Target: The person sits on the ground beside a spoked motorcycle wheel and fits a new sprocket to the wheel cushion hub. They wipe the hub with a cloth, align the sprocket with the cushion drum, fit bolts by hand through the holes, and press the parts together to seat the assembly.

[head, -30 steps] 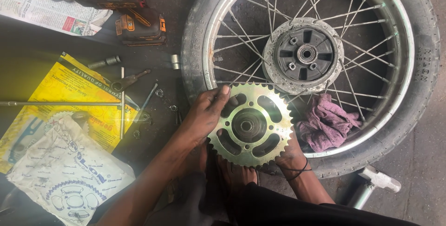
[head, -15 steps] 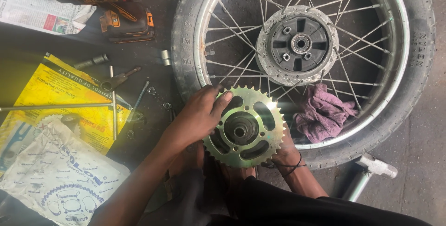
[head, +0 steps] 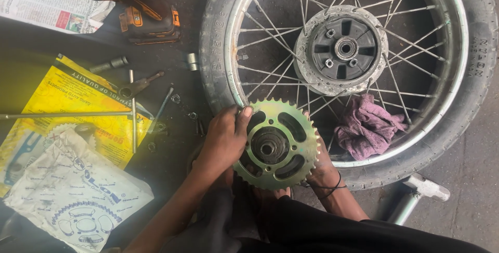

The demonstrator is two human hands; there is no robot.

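Far left I log yellow packaging (head: 62, 102) with a T-handle wrench (head: 93, 115) across it. My left hand (head: 223, 141) grips the sprocket (head: 275, 144) rim; the right hand (head: 322, 167) holds its far edge from behind. Sprocket sits over the spoked wheel's (head: 468, 92) near rim, purple rag (head: 366, 125) alongside.

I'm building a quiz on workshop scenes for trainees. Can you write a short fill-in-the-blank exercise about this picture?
1. Both hands, the left hand and the right hand, hold a toothed metal ____.
2. The cloth lying among the spokes of the wheel is ____ in colour.
3. The packaging under the long tools, left of the left hand, is mainly ____.

Missing words: sprocket; purple; yellow
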